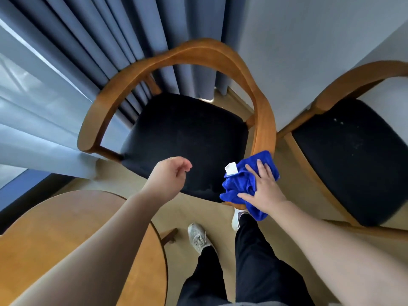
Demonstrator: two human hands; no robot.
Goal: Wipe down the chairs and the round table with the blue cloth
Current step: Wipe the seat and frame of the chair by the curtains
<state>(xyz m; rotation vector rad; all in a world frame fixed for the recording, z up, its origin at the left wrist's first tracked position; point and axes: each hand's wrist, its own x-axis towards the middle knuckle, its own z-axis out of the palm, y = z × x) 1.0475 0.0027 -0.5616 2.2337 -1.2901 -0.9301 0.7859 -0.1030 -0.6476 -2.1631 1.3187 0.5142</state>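
Wooden chair (pixel 183 140) stands before blue curtains (pixel 99 40), beside round table (pixel 55 217).

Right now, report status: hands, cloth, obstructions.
Right hand flat, pressing blue cloth onto armrest end of near chair. Left hand empty, over seat. Nothing blocking the armrest.

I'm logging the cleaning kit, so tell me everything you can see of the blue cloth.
The cloth is bright blue and plush, like microfibre, with a white tag at its upper edge. It lies bunched over the front end of a chair's wooden armrest. The right hand presses it with straight, spread fingers, and one corner hangs below the wrist. The left hand is apart from it.
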